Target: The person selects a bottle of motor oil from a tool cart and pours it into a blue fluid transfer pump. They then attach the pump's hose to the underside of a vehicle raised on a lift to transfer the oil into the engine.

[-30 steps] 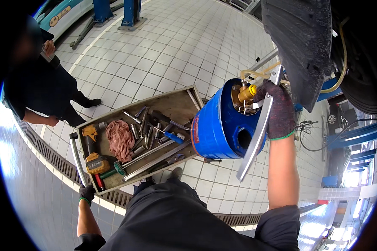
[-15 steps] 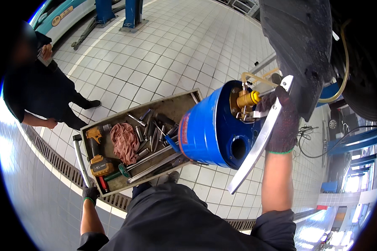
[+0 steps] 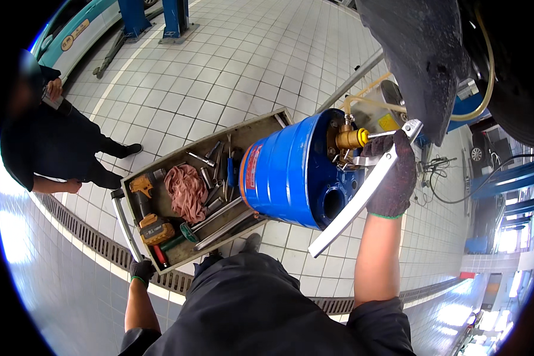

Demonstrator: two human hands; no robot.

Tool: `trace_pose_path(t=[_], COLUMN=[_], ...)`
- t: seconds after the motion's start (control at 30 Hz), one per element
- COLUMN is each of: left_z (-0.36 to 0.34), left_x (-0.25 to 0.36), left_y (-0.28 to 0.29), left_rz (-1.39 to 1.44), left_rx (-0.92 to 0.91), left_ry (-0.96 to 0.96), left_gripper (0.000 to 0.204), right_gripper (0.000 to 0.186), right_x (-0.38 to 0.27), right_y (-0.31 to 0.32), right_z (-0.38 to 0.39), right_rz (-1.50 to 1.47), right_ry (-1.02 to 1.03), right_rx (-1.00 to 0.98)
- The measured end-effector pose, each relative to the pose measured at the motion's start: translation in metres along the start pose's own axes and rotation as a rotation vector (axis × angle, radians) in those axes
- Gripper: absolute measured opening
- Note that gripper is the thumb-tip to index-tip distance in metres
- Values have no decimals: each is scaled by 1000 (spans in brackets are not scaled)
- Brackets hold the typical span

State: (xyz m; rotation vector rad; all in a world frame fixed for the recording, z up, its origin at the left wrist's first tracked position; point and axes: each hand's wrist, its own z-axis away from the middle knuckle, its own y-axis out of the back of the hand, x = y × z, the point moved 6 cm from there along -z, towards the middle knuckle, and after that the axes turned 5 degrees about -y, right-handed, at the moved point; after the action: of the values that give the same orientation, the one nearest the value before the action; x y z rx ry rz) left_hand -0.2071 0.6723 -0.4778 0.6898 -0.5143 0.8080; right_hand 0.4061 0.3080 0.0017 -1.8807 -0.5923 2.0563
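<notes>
My left hand point(image 3: 141, 270), in a dark glove, is closed on the metal handle point(image 3: 124, 228) of a tool cart point(image 3: 264, 115). My gloved right hand point(image 3: 391, 175) grips a long silver metal lever point(image 3: 344, 219) at a brass-and-yellow pump fitting point(image 3: 350, 137) on top of the blue drum point(image 3: 279, 172). The drum leans over the cart's right part. In the cart lie a yellow-black cordless power tool point(image 3: 154, 228), a pink rag point(image 3: 184, 193) and several sockets, wrenches and screwdrivers. A translucent hose point(image 3: 486, 95) runs from around the fitting.
A person point(image 3: 53, 142) in dark clothes stands left. Behind are a car point(image 3: 71, 44) and blue lift posts point(image 3: 175, 24). A dark vehicle panel point(image 3: 421, 71) hangs at upper right, with cables point(image 3: 439, 172) on the tiled floor point(image 3: 231, 71). A grated drain point(image 3: 83, 225) runs behind the cart handle.
My right hand, the lever and the drum have moved left in view. The cart and my left hand have shifted slightly right; its tools are more covered by the drum.
</notes>
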Motion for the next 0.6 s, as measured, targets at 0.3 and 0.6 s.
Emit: trace_pose_path(t=[0.3,0.6], left_z=[-61,-70], left_x=[-65,-62], left_y=[8,24], left_rz=[-214,-792], left_rx=[-183,-142], left_ry=[42,-436], left_gripper=[12,38], right_gripper=[29,29], right_x=[-5,-42], right_y=[-18,-95], right_z=[17,14], right_rz=[51,415], right_ry=[-18,132], right_rx=[154,-173])
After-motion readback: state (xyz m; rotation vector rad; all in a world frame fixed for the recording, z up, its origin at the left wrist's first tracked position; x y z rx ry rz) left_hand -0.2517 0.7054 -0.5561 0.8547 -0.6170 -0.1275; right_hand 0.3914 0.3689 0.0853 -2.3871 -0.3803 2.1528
